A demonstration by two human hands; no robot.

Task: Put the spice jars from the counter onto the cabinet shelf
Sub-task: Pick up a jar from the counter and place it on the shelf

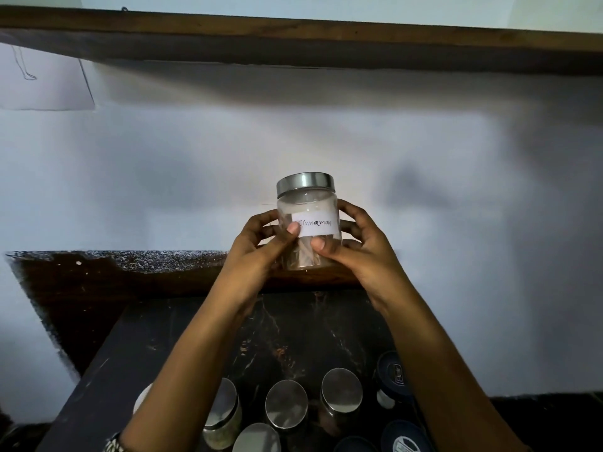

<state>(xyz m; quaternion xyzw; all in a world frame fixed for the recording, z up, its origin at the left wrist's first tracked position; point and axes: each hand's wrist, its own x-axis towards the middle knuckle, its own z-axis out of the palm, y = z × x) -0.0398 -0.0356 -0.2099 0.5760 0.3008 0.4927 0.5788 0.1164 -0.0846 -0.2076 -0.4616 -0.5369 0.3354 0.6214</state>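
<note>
I record the left hand (261,246) and right hand (359,249) as bare, with nails cut short. Both forearms are uncovered. At the lower end of the left arm I see a black-and-white patterned sleeve edge (112,446); I cannot tell its cut.

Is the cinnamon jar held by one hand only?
No, the left hand and the right hand both grip the jar.

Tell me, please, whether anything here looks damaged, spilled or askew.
Only the wooden shelf: its back edge along the wall is ragged and speckled white, like flaked paint. The cinnamon jar, gripped by the left hand and right hand, is upright and lidded.
</note>
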